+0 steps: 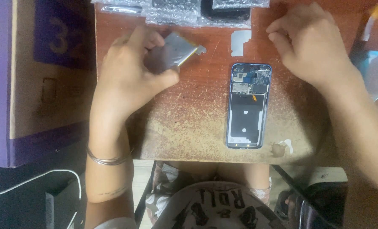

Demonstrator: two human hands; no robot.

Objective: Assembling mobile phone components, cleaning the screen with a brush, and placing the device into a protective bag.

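Fingers of your left hand [131, 74] are curled around a flat silver battery [172, 53], thumb pressed on its lower edge, holding it tilted just above the table [189, 123]. Its yellow-edged end points right, and a small tab juts from that corner. Your right hand [309, 46] holds nothing; its fingers are loosely bent, knuckles down near the table's far right side.

Between your 2 hands lies the opened phone [249, 106], back cover off, with its circuit board at the top end and the dark empty bay below. It sits lengthwise, its lower end close to the table's near edge, well apart from your left hand and near your right wrist. A small grey metal plate [240, 42] rests just beyond the phone's top.

Bubble-wrap packets [176, 12] crowd the far edge, leaving little room there. Bare wood stretches from the battery down to the near edge. A purple-and-brown cardboard box [32, 80] stands against the table's left edge, tight behind your left forearm.
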